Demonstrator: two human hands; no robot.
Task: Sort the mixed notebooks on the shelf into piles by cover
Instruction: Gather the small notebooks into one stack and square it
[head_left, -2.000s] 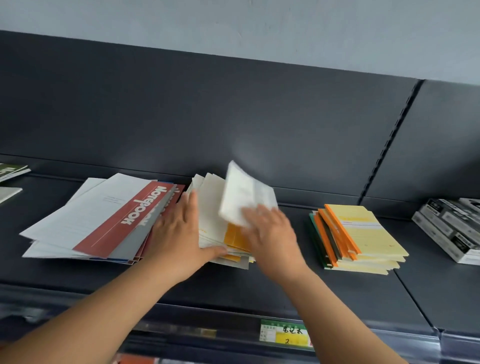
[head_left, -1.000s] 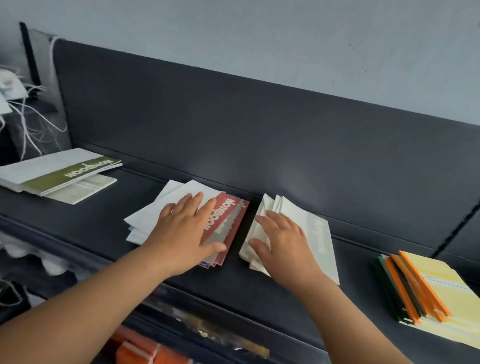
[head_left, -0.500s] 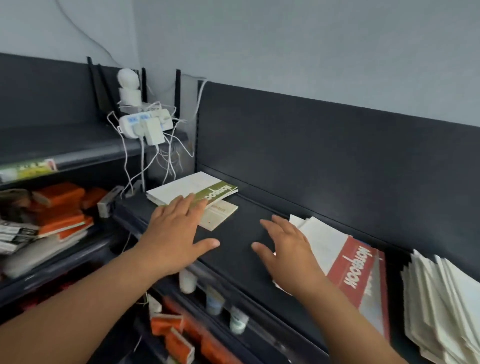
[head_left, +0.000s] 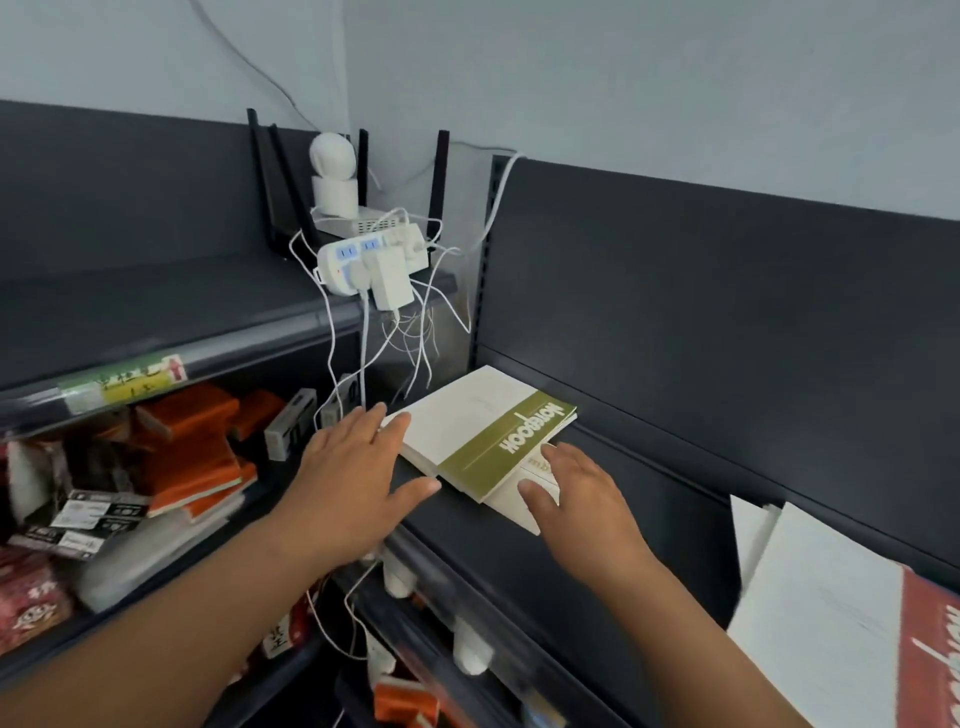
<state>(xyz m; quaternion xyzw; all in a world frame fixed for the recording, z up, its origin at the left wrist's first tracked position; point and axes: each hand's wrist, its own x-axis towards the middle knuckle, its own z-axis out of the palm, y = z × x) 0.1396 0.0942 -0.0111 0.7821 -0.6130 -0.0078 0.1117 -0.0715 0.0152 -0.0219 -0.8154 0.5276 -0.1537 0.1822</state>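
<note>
Item 1. Pile of white notebooks w/ olive-green band (head_left: 483, 431), band printed "NOTEBOOK". It lies flat at the far left end of the dark grey metal shelf (head_left: 649, 467), close to the back panel. We see several covers stacked, exact no. unclear.

Item 2. Cream notebook (head_left: 506, 512). It lies flat under item 1, w/ its near right part sticking out from beneath.

Item 3. White notebooks w/ red band (head_left: 831, 623). Same shelf, at the right edge of view and well apart from item 1, partly cut off.

Item 4. Left hand (head_left: 358, 483). Palm down, fingers straight & spread, holding nothing. The fingertips are at the left corner of item 1; we cannot tell if they touch it.

Item 5. Right hand (head_left: 582, 512). Palm down over the cream notebook, fingers spread & lightly bent, gripping nothing. The tips reach the green band's edge; contact unclear.

Misc.
- White power strip w/ plugs & cables (head_left: 363, 260) sits in the corner, above and left of item 1.
- Round white camera (head_left: 332, 176) stands on a white router w/ black antennas (head_left: 363, 224).
- Orange boxes (head_left: 192, 441) sit on the lower left shelf.
- Yellow-green price label (head_left: 124, 384) is on the rail above them.
</note>
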